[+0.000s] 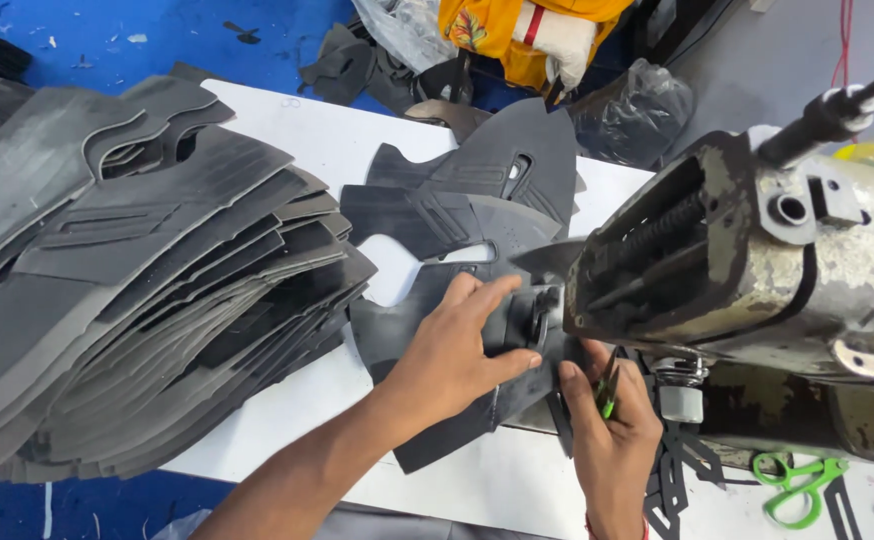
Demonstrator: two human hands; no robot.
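Black cut piece lies pressed flat beneath open left hand at sewing machine; right hand pinches green snips.

Blue floor, white worktable

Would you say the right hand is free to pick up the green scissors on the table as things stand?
Probably not straight away: the right hand already holds a small green snipper. The green scissors lie uncovered on the white table, close by to its right.
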